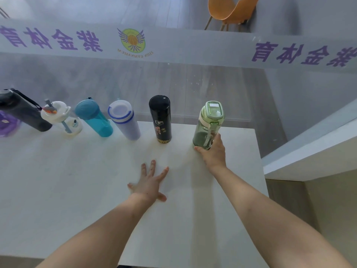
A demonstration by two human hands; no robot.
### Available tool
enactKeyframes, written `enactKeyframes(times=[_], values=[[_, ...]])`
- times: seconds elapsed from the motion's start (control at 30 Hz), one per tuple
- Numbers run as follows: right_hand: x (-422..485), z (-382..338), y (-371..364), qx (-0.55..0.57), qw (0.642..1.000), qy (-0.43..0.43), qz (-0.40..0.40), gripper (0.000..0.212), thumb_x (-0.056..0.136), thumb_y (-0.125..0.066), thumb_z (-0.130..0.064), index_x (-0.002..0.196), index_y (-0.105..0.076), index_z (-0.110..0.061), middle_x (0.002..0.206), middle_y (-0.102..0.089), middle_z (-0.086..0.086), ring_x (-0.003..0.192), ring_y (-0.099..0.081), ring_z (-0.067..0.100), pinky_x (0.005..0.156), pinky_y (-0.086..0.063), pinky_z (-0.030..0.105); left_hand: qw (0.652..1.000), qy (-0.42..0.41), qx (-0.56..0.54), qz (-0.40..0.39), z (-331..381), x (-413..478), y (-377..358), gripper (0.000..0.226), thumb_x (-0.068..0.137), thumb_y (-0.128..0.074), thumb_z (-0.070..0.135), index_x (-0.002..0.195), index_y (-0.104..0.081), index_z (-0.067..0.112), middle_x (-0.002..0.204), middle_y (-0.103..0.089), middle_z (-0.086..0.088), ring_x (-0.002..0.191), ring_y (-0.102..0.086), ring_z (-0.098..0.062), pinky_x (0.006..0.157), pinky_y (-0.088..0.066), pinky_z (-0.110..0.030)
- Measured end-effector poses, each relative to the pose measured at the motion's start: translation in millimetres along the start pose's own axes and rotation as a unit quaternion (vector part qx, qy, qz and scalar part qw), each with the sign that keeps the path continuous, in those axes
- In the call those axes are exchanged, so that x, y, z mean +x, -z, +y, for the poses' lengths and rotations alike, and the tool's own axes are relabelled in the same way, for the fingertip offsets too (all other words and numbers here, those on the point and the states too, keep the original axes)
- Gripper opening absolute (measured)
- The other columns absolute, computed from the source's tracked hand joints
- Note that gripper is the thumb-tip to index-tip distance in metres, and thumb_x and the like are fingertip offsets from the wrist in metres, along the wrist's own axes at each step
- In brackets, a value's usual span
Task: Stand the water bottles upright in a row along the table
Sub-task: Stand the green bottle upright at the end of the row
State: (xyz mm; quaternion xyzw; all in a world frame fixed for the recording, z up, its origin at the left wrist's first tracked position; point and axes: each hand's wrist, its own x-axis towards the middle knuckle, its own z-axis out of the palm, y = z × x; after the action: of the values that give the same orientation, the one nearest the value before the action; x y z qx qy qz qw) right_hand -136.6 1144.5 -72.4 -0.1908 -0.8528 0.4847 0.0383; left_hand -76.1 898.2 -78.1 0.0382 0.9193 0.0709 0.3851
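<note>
White and smooth, the matte tabletop (77, 180) runs up to a glass wall with a frosted band printed in purple characters (173, 45), behind which an orange moulded plastic chair (229, 10) stands on a grey floor; along the table's far edge a row of bottles stands upright, well spaced from one another; at the right end is the translucent green plastic bottle (206, 128) with a pale green flip lid and a light carry strap hanging down its side, its lower part darker, though whether that is liquid I cannot tell; the right hand (213, 151) is wrapped around its base, thumb on the near left side and fingers curled around the right, the base resting on the table; to its left stands the black cylindrical flask (160, 120) with a printed label and a gold band at the foot; next the frosted white tumbler with blue rings (124, 120) at its lid; then the teal translucent plastic bottle (94, 118) with a matching cap; then the clear bottle with a white lid and straw (62, 118), looking empty; then the dark grey bottle with a strap (21, 111) at the left edge, beside a purple object (6, 122) only partly in view; the left hand (149, 180) lies flat on the table near the middle, fingers spread, holding nothing
</note>
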Motion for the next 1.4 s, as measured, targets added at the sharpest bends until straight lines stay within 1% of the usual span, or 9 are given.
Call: enactKeyframes(times=[0.07,0.33,0.53,0.67,0.83,1.1,1.4], values=[[7.1,-1.2,-5.3,-0.006,1.000,0.003,0.003,0.069,0.072,-0.091,-0.026,0.124,-0.047,-0.020,0.122,-0.061,-0.003,0.108,-0.059,0.019,0.092,-0.050,0.036,1.000,0.000,0.000,0.001,-0.2,1.2,-1.1,0.118,0.081,-0.084,0.043,0.153,0.007,0.062,0.163,0.036,0.010,0.151,0.031,-0.027,0.102,-0.022,-0.083],[21.1,-3.8,-14.6,-0.020,1.000,0.007,0.001,0.068,0.072,-0.091,-0.028,0.121,-0.045,-0.020,0.122,-0.062,0.000,0.109,-0.061,0.024,0.093,-0.051,0.040,1.000,-0.002,0.000,0.005,0.3,1.5,-1.2,0.118,0.081,-0.084,0.041,0.153,0.007,0.061,0.163,0.037,0.009,0.151,0.031,-0.028,0.102,-0.023,-0.081],[27.7,-5.8,-16.8,-0.029,1.000,0.008,-0.008,0.067,0.072,-0.091,-0.028,0.118,-0.044,-0.020,0.124,-0.063,0.000,0.111,-0.062,0.025,0.095,-0.052,0.043,1.000,-0.004,-0.009,0.003,-0.1,0.3,-0.6,0.118,0.081,-0.084,0.039,0.154,0.006,0.061,0.163,0.037,0.010,0.151,0.032,-0.027,0.102,-0.021,-0.082],[28.6,-6.5,-19.5,-0.028,1.000,0.007,-0.003,0.067,0.072,-0.091,-0.028,0.119,-0.044,-0.020,0.124,-0.063,0.000,0.110,-0.062,0.025,0.095,-0.052,0.044,1.000,-0.001,-0.003,0.005,-0.1,1.1,-1.9,0.118,0.080,-0.085,0.041,0.153,0.006,0.061,0.163,0.036,0.009,0.151,0.032,-0.028,0.101,-0.022,-0.082],[27.5,-6.8,-20.9,-0.034,0.999,0.008,0.002,0.068,0.072,-0.091,-0.029,0.120,-0.043,-0.020,0.124,-0.062,0.000,0.111,-0.062,0.025,0.094,-0.052,0.043,1.000,-0.001,0.000,0.005,-0.6,2.9,-1.8,0.118,0.080,-0.085,0.042,0.153,0.006,0.061,0.163,0.037,0.008,0.151,0.031,-0.028,0.100,-0.023,-0.082],[26.4,-10.8,-21.1,-0.048,0.999,0.003,0.006,0.067,0.074,-0.089,-0.029,0.122,-0.045,-0.017,0.125,-0.062,0.002,0.112,-0.061,0.026,0.093,-0.049,0.039,1.000,-0.001,-0.001,0.006,-0.5,1.1,-1.6,0.117,0.081,-0.084,0.042,0.153,0.006,0.061,0.163,0.036,0.008,0.151,0.031,-0.028,0.101,-0.023,-0.082],[23.9,-10.9,-21.1,-0.049,0.999,0.003,0.002,0.068,0.074,-0.089,-0.029,0.123,-0.044,-0.016,0.124,-0.061,0.003,0.112,-0.060,0.027,0.093,-0.049,0.039,1.000,-0.001,-0.007,0.003,0.6,0.7,0.2,0.117,0.081,-0.084,0.040,0.153,0.005,0.062,0.163,0.037,0.009,0.151,0.032,-0.028,0.101,-0.024,-0.080]])
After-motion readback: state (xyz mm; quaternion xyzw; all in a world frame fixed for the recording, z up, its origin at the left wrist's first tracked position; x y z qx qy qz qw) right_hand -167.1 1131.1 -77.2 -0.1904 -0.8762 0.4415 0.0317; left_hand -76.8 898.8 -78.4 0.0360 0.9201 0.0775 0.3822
